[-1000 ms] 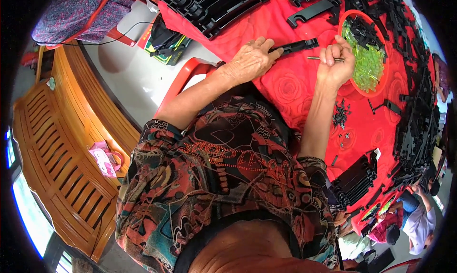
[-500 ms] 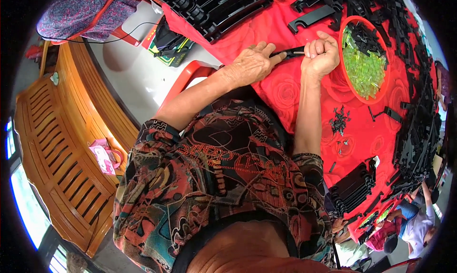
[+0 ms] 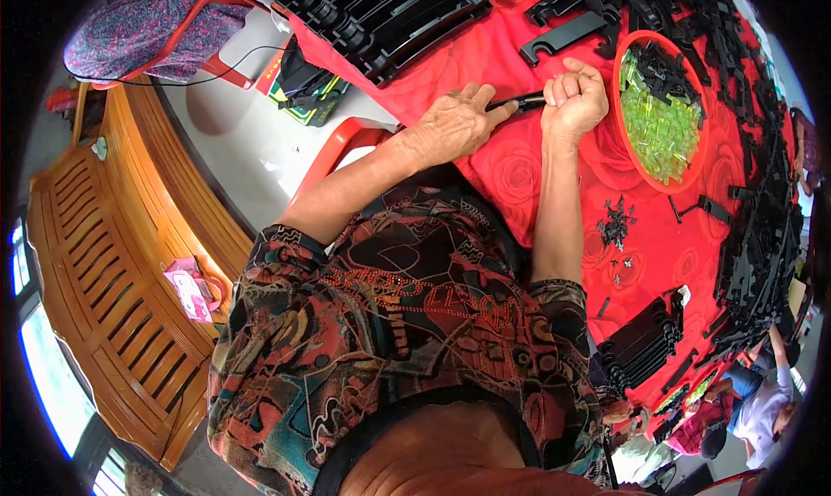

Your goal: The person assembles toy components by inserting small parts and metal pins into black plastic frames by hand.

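Now left hand point(image 3: 454, 125) lies spread, pinning the black plastic strip point(image 3: 526, 103) on the red table point(image 3: 519, 176), right hand point(image 3: 573, 98) fisted on its end, likely mid-fitting; next needs a firm push.

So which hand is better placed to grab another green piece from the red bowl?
Right. The right hand sits directly beside the red bowl of green pieces, while the left hand lies farther away, pressing the black plastic strip onto the red tablecloth.
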### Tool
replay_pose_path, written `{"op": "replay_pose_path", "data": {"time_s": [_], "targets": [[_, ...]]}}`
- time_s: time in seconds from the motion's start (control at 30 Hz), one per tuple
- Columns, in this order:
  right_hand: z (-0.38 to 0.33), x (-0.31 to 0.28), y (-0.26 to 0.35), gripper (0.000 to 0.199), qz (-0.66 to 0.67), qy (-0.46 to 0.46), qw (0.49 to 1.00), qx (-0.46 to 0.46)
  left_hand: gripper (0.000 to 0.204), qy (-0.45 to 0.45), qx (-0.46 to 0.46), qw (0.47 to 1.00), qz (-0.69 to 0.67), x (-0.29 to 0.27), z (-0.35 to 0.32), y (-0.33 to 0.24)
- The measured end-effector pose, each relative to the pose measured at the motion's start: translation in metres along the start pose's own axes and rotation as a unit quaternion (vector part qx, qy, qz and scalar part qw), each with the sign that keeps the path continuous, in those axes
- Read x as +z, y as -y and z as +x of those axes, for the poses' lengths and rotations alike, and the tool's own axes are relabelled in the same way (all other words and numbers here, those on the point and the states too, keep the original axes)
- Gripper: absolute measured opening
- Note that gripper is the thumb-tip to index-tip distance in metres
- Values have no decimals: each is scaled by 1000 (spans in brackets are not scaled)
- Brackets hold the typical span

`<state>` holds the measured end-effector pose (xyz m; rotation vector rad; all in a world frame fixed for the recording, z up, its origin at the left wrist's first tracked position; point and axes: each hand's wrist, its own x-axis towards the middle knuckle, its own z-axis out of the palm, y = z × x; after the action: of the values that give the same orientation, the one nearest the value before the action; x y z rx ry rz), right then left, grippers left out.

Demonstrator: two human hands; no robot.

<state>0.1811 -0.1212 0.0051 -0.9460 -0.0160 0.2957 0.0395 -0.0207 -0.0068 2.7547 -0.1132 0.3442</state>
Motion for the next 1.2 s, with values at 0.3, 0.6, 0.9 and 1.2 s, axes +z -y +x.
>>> {"op": "replay_pose_path", "data": {"time_s": [0.3, 0.6, 0.9, 1.2], "targets": [[4, 15, -3, 23, -87, -33, 996, 6, 43, 0, 6, 1000, 1, -6, 2, -2], [3, 24, -8, 22, -151, -46, 988, 1, 43, -6, 12, 1000, -8, -4, 2, 0], [6, 13, -8, 21, -120, 7, 993, -3, 42, -1, 6, 1000, -14, -4, 3, -2], [-8, -8, 51, 18, -55, 85, 990, -103, 33, -23, 18, 999, -41, -4, 0, 7]]}}
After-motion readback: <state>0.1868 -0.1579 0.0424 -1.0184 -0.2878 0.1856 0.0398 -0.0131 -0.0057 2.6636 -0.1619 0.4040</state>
